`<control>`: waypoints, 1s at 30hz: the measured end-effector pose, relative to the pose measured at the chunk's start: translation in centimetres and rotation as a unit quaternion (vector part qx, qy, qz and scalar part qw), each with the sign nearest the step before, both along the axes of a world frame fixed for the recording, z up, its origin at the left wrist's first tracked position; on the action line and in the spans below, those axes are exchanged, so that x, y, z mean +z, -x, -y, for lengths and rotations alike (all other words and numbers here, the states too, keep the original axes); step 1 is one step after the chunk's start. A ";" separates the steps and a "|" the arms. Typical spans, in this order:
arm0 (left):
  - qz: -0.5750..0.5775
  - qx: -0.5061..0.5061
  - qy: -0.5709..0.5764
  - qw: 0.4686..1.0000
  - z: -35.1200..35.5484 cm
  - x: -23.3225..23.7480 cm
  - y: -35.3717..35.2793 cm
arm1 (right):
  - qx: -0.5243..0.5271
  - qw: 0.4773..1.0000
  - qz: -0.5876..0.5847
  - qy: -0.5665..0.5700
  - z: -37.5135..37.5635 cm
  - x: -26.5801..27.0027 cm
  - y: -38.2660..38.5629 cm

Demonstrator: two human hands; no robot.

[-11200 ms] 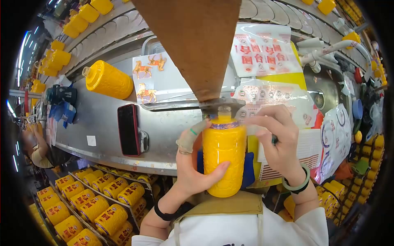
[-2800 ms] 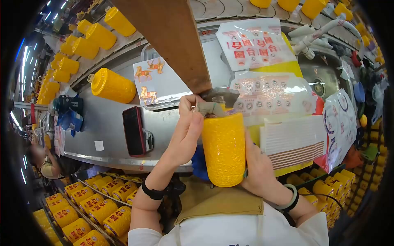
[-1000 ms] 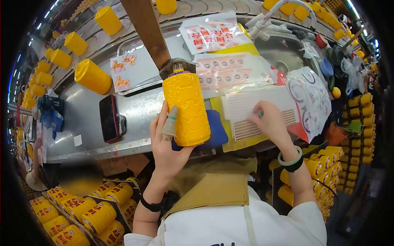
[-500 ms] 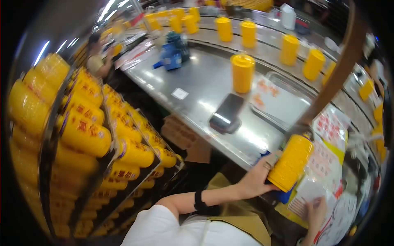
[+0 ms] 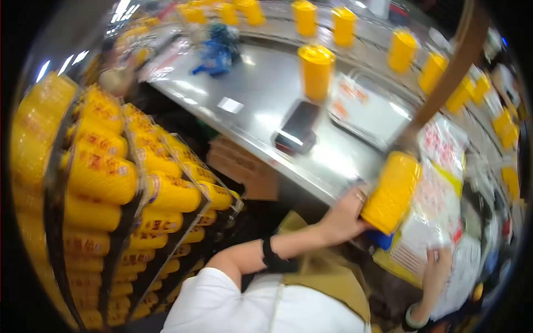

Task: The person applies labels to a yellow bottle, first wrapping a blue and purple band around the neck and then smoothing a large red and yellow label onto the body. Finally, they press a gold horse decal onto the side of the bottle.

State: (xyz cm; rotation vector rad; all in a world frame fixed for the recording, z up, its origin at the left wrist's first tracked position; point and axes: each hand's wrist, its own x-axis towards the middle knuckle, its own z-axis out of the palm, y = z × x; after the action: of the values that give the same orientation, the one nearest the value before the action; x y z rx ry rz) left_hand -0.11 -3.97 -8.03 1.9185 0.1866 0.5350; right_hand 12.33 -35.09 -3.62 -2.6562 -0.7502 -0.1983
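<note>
My left hand [image 5: 345, 217] is closed around the lower part of a yellow canister [image 5: 392, 191], which leans tilted in front of me beside the table edge. A blue item [image 5: 380, 240] shows partly beneath the canister. My right hand [image 5: 437, 263] is at the lower right, its fingers curled at a stack of printed plastic bags [image 5: 425, 236] with red and yellow markings. Blur hides exactly how the fingertips sit on the plastic. Another yellow canister [image 5: 316, 73] stands upright on the metal table [image 5: 261, 72], near a dark phone-like device [image 5: 298, 126].
A rack of wrapped yellow canisters [image 5: 102, 175] rises at left. Cardboard [image 5: 244, 166] lies below the table. A metal tray [image 5: 369, 111] with orange bits, a blue spray-bottle-like item [image 5: 215, 58] and a white card [image 5: 230, 105] are on the table. Canisters [image 5: 345, 26] line the conveyor behind; a brown post [image 5: 444, 83] crosses at right.
The view has shifted, so the table and rack appear moved left. My left hand still holds the canister, now a little higher in view. My right hand has risen slightly over the bags.
</note>
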 end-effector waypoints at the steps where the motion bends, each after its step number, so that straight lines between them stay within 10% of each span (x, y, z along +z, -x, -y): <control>1: 0.027 0.022 -0.006 0.999 -0.1 0.5 0.0 | 0.004 0.991 -0.123 -0.052 -1.8 2.8 0.7; 30: -0.040 -0.005 -0.027 0.999 0.7 2.3 -0.6 | 0.076 0.881 -0.358 -0.299 -11.0 5.2 4.8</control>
State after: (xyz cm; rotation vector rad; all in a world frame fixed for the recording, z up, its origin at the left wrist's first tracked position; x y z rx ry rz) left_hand 0.46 -4.69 -5.72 1.9930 0.2153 0.4610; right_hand 7.56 -24.11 1.61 -1.8501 -0.5196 0.4986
